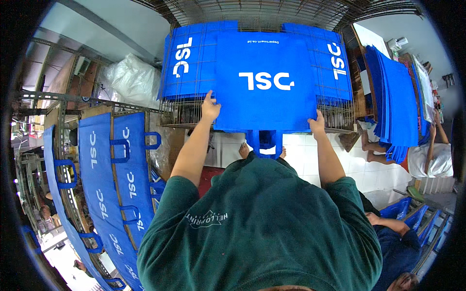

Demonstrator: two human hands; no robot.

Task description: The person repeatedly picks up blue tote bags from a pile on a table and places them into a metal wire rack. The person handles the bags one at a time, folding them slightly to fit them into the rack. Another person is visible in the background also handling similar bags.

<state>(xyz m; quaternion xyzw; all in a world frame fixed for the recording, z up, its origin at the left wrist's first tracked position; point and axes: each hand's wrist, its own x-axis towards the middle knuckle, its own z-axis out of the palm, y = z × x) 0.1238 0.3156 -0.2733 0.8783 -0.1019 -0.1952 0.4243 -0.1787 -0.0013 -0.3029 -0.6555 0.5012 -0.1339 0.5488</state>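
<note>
A flat blue tote bag (265,63) with white print lies over a wire rack (187,114) in front of me, its handle loops (264,151) hanging toward me. At the bag's left edge, my left hand (210,108) grips it near the lower corner, with the fingertips partly out of sight. My right hand (317,126) pinches the opposite edge, close to the lower right corner. Beneath the bag, more blue bags lie flat on the rack: one stack on the left (191,58) and another on the right (334,63).
Printed blue bags lie along racks (99,179) to my left, beside a bundle of clear plastic (133,77). A thick pile of blue sheets (394,97) hangs at the right. One person (431,155) sits beyond it; another (395,242) is close behind on my right.
</note>
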